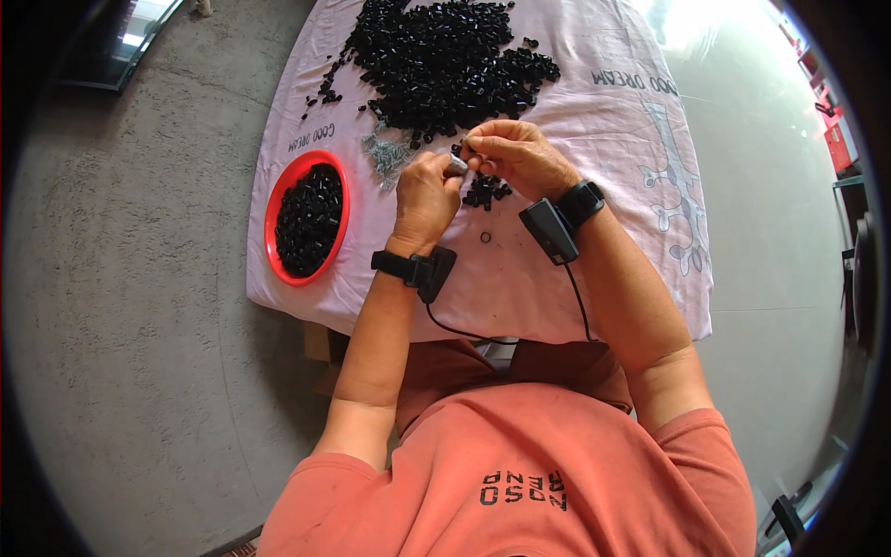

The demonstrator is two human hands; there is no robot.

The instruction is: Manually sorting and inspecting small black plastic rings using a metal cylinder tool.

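Your right hand (531,160) pinches a small black piece (466,148) close beside your left hand (425,197), its grip unclear, near a heap of black pieces (436,70).

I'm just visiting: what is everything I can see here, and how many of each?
Large heap of small parts: one, black, table's far side
Small heap: one, black, just below the hands
Thin pieces: uncountable, grey, left of the hands
Bowl: one, red, table's left side, filled with black parts
Ring: one, dark, below the small heap
Cloth: one, pale pink, over the table
Screen: one, black, upper left
Floor: one, grey, around the table
Wrist devices: two, black, one per wrist
Shirt: one, orange-red, on the person
Left hand, right hand: two, bare, fingertips close together
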